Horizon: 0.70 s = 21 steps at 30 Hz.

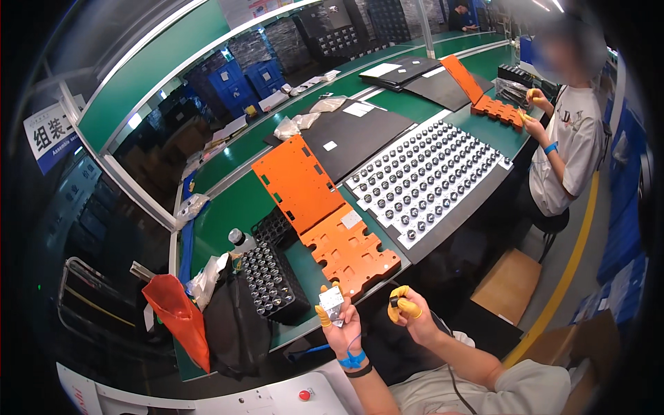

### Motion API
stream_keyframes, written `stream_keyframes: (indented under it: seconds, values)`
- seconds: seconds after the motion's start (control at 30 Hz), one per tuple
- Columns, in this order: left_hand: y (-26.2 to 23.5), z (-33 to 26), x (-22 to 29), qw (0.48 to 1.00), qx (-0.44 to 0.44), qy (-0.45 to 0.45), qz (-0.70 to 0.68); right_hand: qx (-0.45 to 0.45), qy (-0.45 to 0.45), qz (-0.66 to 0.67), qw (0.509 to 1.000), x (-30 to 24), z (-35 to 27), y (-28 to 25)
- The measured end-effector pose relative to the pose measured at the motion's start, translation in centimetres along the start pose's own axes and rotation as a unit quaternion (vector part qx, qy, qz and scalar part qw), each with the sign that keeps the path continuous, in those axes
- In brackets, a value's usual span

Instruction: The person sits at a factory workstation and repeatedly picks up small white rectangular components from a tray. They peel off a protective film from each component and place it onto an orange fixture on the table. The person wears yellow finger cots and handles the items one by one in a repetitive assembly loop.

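Note:
My left hand [343, 332], with a blue wrist strap and yellow finger cots, holds up a small silver-white block [332, 301] near the table's front edge. To its right, my right hand [417, 319] is closed in a pinch on a small black part [395, 301], whose kind I cannot make out. Both hands are apart from each other. Just beyond them lies an orange fixture [356, 259] with notched edges, its flat orange lid [296, 183] swung open to the back. A small pale piece [351, 220] rests on the fixture's far end.
Left of the fixture stands a black tray [299, 304] of round, glassy-topped parts. Rows of black round parts cover white sheets [429, 181] to the right. An orange bag [181, 325] hangs at the left edge. A co-worker [568, 138] handles another orange fixture [498, 111].

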State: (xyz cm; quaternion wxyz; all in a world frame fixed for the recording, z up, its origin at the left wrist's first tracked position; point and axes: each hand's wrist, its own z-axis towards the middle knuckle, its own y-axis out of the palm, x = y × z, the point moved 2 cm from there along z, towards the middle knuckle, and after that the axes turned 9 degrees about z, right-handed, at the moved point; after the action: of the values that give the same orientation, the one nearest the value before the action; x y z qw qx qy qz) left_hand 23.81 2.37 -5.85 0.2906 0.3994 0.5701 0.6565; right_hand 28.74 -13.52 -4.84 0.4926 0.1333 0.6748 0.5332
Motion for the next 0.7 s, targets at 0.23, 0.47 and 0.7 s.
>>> stream_keyframes:
  seconds: [0.23, 0.47, 0.7]
  values:
    - [1.0, -0.9, 0.0, 0.998, -0.01, 0.019, 0.053, -0.029, 0.029, -0.046, 0.998, 0.3, -0.8, 1.2]
    - [1.3, -0.8, 0.4, 0.996, 0.006, 0.031, 0.089, -0.094, 0.019, -0.087, 0.992, -0.4, 0.9, 1.5]
    - [1.2, -0.9, 0.3, 0.986, 0.018, 0.063, 0.156, -0.141, 0.062, -0.096, 0.983, -0.3, 2.0, 2.5]
